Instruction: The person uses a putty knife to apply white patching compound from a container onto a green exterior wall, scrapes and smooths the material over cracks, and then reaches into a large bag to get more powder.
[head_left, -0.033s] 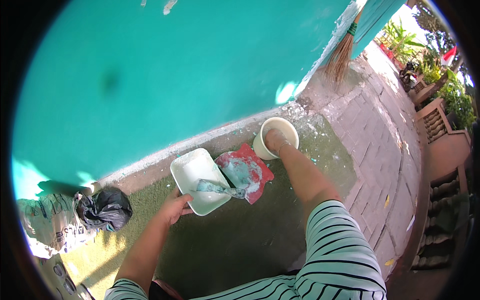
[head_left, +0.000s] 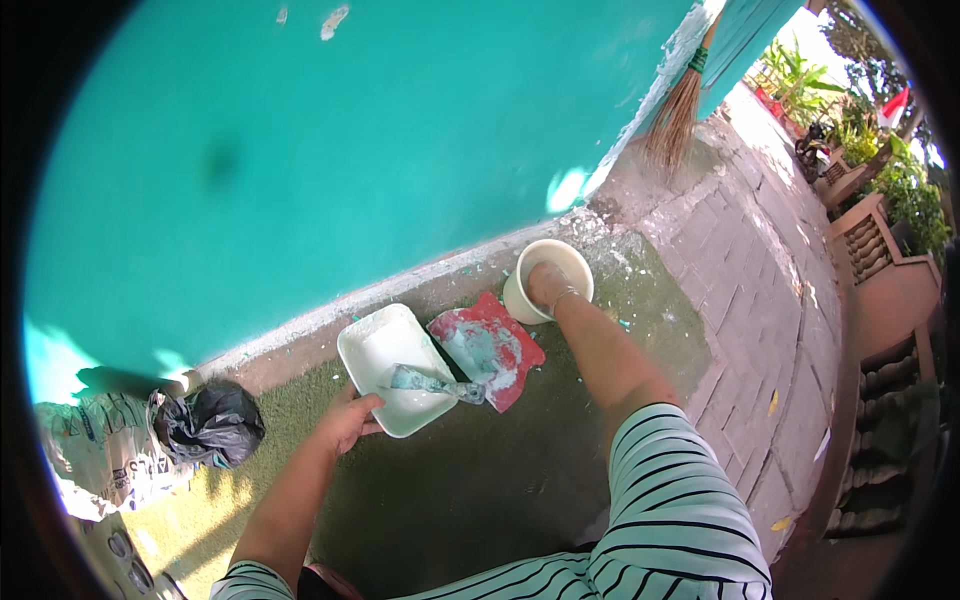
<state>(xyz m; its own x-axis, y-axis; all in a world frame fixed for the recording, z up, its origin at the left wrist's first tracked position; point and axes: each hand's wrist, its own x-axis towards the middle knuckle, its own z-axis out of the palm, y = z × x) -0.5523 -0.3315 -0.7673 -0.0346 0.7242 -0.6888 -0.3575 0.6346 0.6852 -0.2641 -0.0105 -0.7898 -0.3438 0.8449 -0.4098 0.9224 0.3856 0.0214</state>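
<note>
My left hand (head_left: 348, 420) grips the near left edge of a white rectangular tray (head_left: 385, 345), its thumb over the rim. In the tray lies a putty knife (head_left: 425, 380) smeared with pale paint or filler, its handle end reaching over the tray's right edge. Beside the tray on the ground is a red piece of cloth or sheet (head_left: 522, 352), streaked white and blue-green. My right hand (head_left: 547, 285) reaches down into a cream bucket (head_left: 517, 303); its fingers are hidden inside, and so is whatever they may touch.
A turquoise wall (head_left: 350, 160) rises ahead from a whitish-edged base. At left stand a black plastic bag (head_left: 215, 425) and a pale printed sack (head_left: 100, 450). A stick broom (head_left: 678, 115) leans at the wall's corner. Grey paving (head_left: 750, 260) runs along the right, beside a balustrade (head_left: 880, 440).
</note>
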